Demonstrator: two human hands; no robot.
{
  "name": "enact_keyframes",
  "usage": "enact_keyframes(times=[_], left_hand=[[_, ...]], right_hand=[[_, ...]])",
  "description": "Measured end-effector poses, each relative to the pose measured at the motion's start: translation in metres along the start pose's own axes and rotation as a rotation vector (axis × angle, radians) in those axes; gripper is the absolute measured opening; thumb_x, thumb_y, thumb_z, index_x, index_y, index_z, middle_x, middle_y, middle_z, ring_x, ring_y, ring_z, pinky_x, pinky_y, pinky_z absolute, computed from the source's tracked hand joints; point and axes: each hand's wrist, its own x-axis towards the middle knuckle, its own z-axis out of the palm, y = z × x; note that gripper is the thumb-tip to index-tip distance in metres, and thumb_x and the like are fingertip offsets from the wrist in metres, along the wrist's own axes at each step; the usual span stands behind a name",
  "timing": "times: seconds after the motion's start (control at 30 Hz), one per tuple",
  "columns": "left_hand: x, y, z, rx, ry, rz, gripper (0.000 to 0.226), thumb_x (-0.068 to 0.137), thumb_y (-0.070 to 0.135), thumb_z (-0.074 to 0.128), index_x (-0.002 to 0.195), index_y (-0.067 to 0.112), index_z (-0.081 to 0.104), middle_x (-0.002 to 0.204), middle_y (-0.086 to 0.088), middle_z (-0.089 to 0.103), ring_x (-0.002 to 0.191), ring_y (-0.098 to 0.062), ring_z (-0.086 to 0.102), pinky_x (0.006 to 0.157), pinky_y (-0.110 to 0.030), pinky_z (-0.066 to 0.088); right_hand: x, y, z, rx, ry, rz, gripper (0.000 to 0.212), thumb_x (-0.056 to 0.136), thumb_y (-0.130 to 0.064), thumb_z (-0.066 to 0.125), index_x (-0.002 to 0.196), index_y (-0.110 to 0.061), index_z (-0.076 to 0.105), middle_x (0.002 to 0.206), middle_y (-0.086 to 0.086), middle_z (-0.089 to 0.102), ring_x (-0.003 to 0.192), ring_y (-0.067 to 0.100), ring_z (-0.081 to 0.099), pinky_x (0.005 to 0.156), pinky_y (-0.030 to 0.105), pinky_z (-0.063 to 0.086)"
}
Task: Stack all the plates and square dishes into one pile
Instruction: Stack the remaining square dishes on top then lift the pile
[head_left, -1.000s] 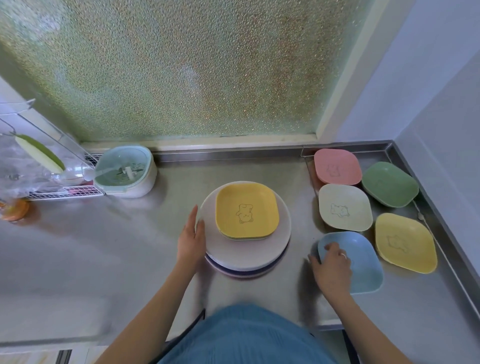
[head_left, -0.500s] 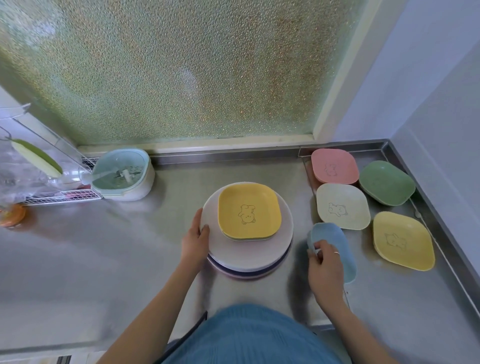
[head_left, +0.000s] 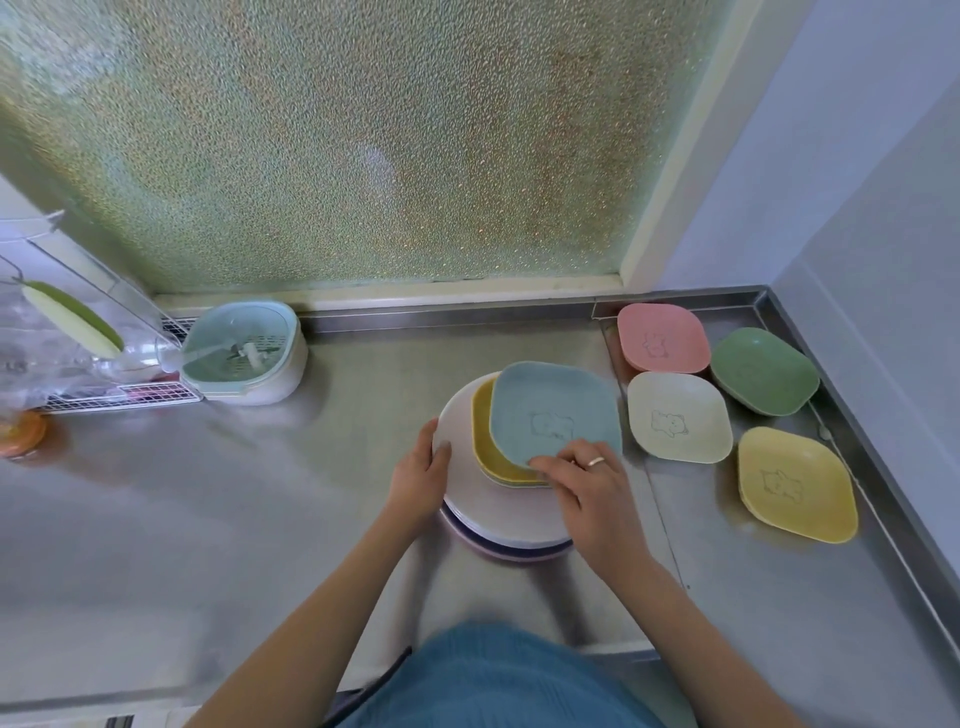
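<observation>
The blue square dish (head_left: 555, 413) was gripped at its near edge by the right hand (head_left: 597, 496) and held over the pile (head_left: 498, 519) (apparently for lowering), which was steadied by the left hand (head_left: 420, 475), pressed against its rim.

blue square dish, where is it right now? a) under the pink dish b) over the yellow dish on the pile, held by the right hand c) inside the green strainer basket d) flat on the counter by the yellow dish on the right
b: the blue square dish sits over the yellow dish on the pile of round plates, with the right hand gripping its near edge.
</observation>
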Motion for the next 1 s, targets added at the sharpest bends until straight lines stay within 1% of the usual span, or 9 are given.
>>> enact_keyframes(times=[0.13, 0.2, 0.33, 0.4, 0.5, 0.63, 0.77, 0.9, 1.0], left_hand=[[0.004, 0.029, -0.005, -0.073, -0.023, 0.066, 0.047, 0.100, 0.032, 0.032, 0.145, 0.020, 0.029, 0.149, -0.003, 0.038, 0.136, -0.020, 0.036, 0.105, -0.025, 0.026], [0.006, 0.042, -0.005, -0.075, -0.079, 0.112, 0.050, 0.100, 0.036, 0.032, 0.147, 0.022, 0.025, 0.153, -0.001, 0.031, 0.141, -0.019, 0.029, 0.112, -0.028, 0.021], [0.019, 0.051, -0.003, 0.077, -0.224, 0.194, 0.053, 0.101, 0.032, 0.028, 0.151, 0.021, 0.010, 0.157, -0.004, 0.019, 0.146, -0.021, 0.017, 0.118, -0.033, 0.015], [0.026, 0.046, 0.000, 0.134, -0.272, 0.255, 0.053, 0.102, 0.021, 0.025, 0.151, 0.017, 0.006, 0.158, -0.007, 0.018, 0.146, -0.022, 0.015, 0.118, -0.030, 0.012], [0.031, 0.036, 0.003, 0.193, -0.243, 0.308, 0.053, 0.099, 0.010, 0.027, 0.150, 0.013, 0.011, 0.155, -0.009, 0.025, 0.143, -0.025, 0.024, 0.118, -0.033, 0.019], [0.032, 0.035, 0.004, 0.198, -0.207, 0.321, 0.052, 0.097, 0.009, 0.029, 0.148, 0.014, 0.020, 0.154, -0.007, 0.029, 0.140, -0.023, 0.030, 0.116, -0.032, 0.023], [0.034, 0.030, 0.007, 0.162, -0.195, 0.327, 0.052, 0.096, 0.010, 0.030, 0.148, 0.015, 0.023, 0.152, -0.006, 0.032, 0.138, -0.023, 0.032, 0.115, -0.032, 0.026], [0.032, 0.027, 0.010, 0.115, -0.170, 0.321, 0.051, 0.098, 0.011, 0.029, 0.148, 0.016, 0.023, 0.152, -0.005, 0.031, 0.139, -0.022, 0.031, 0.117, -0.034, 0.024], [0.033, 0.026, 0.013, 0.063, -0.154, 0.310, 0.049, 0.098, 0.010, 0.029, 0.146, 0.018, 0.027, 0.150, -0.004, 0.035, 0.137, -0.020, 0.035, 0.115, -0.033, 0.028]], right_hand=[[0.003, 0.001, 0.010, 0.076, -0.140, -0.013, 0.019, 0.084, -0.018, 0.057, 0.096, -0.016, 0.072, 0.090, 0.001, 0.062, 0.090, 0.012, 0.045, 0.077, 0.040, 0.052], [0.006, 0.002, 0.009, 0.064, -0.107, 0.014, 0.029, 0.083, -0.032, 0.054, 0.104, -0.020, 0.069, 0.105, -0.001, 0.064, 0.104, 0.011, 0.046, 0.091, 0.045, 0.047], [0.029, 0.003, 0.004, 0.268, 0.004, 0.500, 0.048, 0.097, -0.039, 0.036, 0.142, -0.021, 0.037, 0.148, -0.002, 0.036, 0.139, 0.012, 0.025, 0.116, 0.045, 0.018], [0.036, 0.006, 0.006, 0.250, -0.100, 0.662, 0.049, 0.101, -0.027, 0.033, 0.148, -0.018, 0.021, 0.155, 0.003, 0.023, 0.143, 0.020, 0.020, 0.117, 0.037, 0.015], [0.037, 0.005, 0.011, 0.145, -0.148, 0.675, 0.055, 0.096, -0.004, 0.036, 0.148, -0.016, 0.024, 0.149, 0.007, 0.036, 0.133, 0.025, 0.037, 0.108, 0.033, 0.030], [0.040, 0.004, 0.010, 0.118, -0.071, 0.698, 0.057, 0.092, 0.002, 0.038, 0.145, -0.018, 0.033, 0.138, 0.011, 0.049, 0.120, 0.027, 0.049, 0.097, 0.029, 0.038], [0.036, 0.003, 0.014, 0.133, -0.025, 0.725, 0.053, 0.094, -0.002, 0.039, 0.144, -0.020, 0.034, 0.127, 0.013, 0.056, 0.109, 0.023, 0.053, 0.081, 0.021, 0.036], [0.036, 0.008, 0.012, 0.254, 0.006, 0.737, 0.043, 0.098, -0.016, 0.043, 0.141, -0.018, 0.040, 0.132, 0.003, 0.054, 0.116, 0.017, 0.051, 0.089, 0.021, 0.038], [0.034, 0.031, 0.000, 0.243, 0.168, 0.704, 0.032, 0.098, -0.020, 0.043, 0.125, -0.012, 0.058, 0.122, 0.003, 0.062, 0.108, 0.012, 0.054, 0.090, 0.023, 0.039]])
